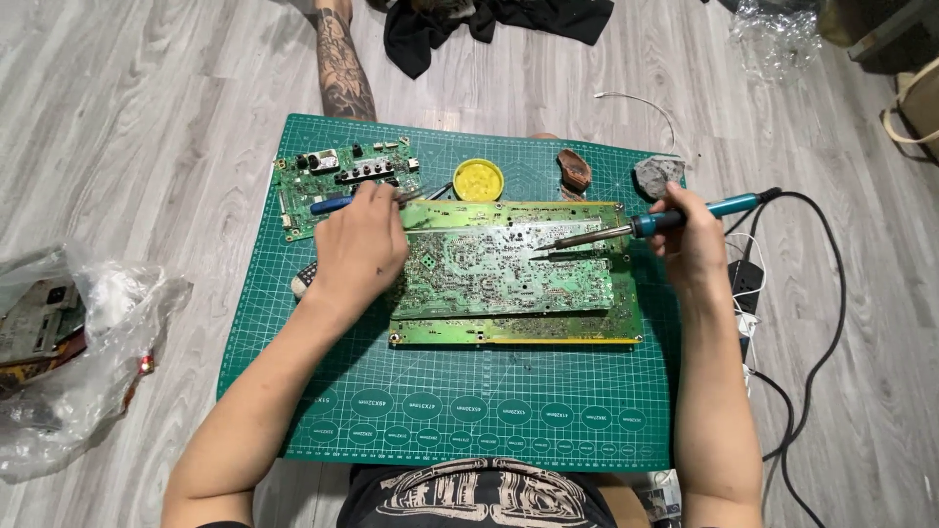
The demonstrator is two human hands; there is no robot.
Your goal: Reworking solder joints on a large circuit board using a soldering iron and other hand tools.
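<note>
Two large green printed circuit boards lie stacked solder-side up on the green gridded cutting mat, which rests on the grey wood-grain floor; the upper board sits slightly askew over the lower one. Beyond the left hand lies one smaller green circuit board with black connectors.

The left hand lies palm down on the left end of the top board, fingers curled narrowly around a thin blue-handled tool whose tip points toward the board's far edge. The left forearm runs diagonally up from the near-left corner of the view.

The right hand is closed in a pen-like grip on one teal-handled soldering iron, with its metal tip reaching left of the hand down onto the top board's surface. Its black cable loops away to the right of the hand. The right forearm rises almost straight from the near edge.

Just past the boards, between the hands, sit one round yellow tin, one brown oval object and one grey lump. Far left of the left hand lies one crumpled clear plastic bag.
</note>
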